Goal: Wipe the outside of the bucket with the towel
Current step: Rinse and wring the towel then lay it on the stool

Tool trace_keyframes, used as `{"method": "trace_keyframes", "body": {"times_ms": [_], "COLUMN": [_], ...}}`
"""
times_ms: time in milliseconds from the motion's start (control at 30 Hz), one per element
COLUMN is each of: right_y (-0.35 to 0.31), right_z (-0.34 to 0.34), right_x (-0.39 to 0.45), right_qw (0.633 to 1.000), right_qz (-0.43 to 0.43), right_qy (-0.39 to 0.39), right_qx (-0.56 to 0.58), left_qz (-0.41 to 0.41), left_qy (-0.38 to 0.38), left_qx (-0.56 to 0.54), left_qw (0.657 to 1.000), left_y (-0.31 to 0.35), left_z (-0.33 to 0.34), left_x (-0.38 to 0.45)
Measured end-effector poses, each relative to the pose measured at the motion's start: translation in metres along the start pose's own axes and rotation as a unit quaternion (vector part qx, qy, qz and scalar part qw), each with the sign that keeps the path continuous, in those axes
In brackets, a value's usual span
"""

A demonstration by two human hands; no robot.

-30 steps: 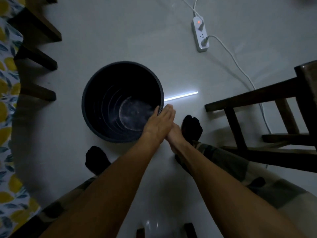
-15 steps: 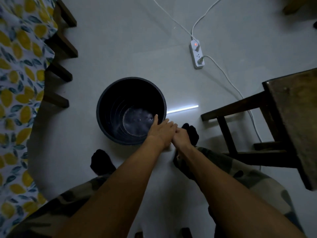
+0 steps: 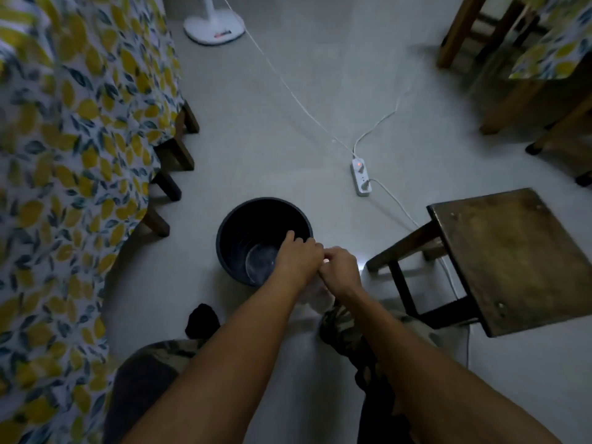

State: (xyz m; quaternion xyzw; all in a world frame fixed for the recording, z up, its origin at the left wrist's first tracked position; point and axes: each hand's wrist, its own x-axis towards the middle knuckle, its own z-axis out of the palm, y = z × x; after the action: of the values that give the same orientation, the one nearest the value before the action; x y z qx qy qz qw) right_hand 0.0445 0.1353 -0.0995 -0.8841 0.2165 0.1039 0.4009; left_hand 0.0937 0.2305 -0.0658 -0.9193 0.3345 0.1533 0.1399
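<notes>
Beside the bucket [image 3: 230, 238] rim, both hands [image 3: 299, 259] meet; fingers curled.

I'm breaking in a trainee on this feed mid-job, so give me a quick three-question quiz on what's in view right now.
1. True or false: the bucket stands upright on the floor, open end up.
2. Multiple choice: the white power strip lies (A) inside the bucket, (B) on the floor beyond the bucket, towards the wooden stool, (C) on the stool's seat.
3. Short answer: where is the left hand in relation to the bucket, and where is the right hand?

Key
1. True.
2. B.
3. The left hand is at the bucket's near right rim, fingers over the edge; the right hand is just beside it, outside the bucket. A towel is not clearly visible.
</notes>
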Motion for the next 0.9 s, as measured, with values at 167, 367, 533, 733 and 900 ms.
{"method": "trace_keyframes", "body": {"times_ms": [167,367,533,733,900], "right_y": [-0.039,-0.085,-0.118,-0.140,-0.141], "right_z": [-0.026,-0.048,-0.070,-0.095,-0.092], "right_x": [-0.030,-0.059,-0.081,-0.106,-0.128], "right_qw": [0.997,0.984,0.967,0.939,0.937], "right_qz": [-0.077,-0.177,-0.249,-0.298,-0.306], "right_qy": [0.006,0.029,0.044,0.169,0.166], "right_qx": [0.020,-0.014,-0.015,-0.001,0.014], "left_qz": [-0.039,-0.078,-0.111,-0.156,-0.189], "left_qy": [0.034,0.064,0.108,0.147,0.225], "left_qx": [0.045,0.078,0.043,-0.195,-0.250], "left_qw": [0.998,0.992,0.987,0.957,0.923], "left_y": [-0.018,-0.039,-0.062,-0.083,-0.087], "left_z": [-0.043,-0.087,-0.132,-0.184,-0.212], "left_x": [-0.042,-0.083,-0.118,-0.146,-0.161]}}
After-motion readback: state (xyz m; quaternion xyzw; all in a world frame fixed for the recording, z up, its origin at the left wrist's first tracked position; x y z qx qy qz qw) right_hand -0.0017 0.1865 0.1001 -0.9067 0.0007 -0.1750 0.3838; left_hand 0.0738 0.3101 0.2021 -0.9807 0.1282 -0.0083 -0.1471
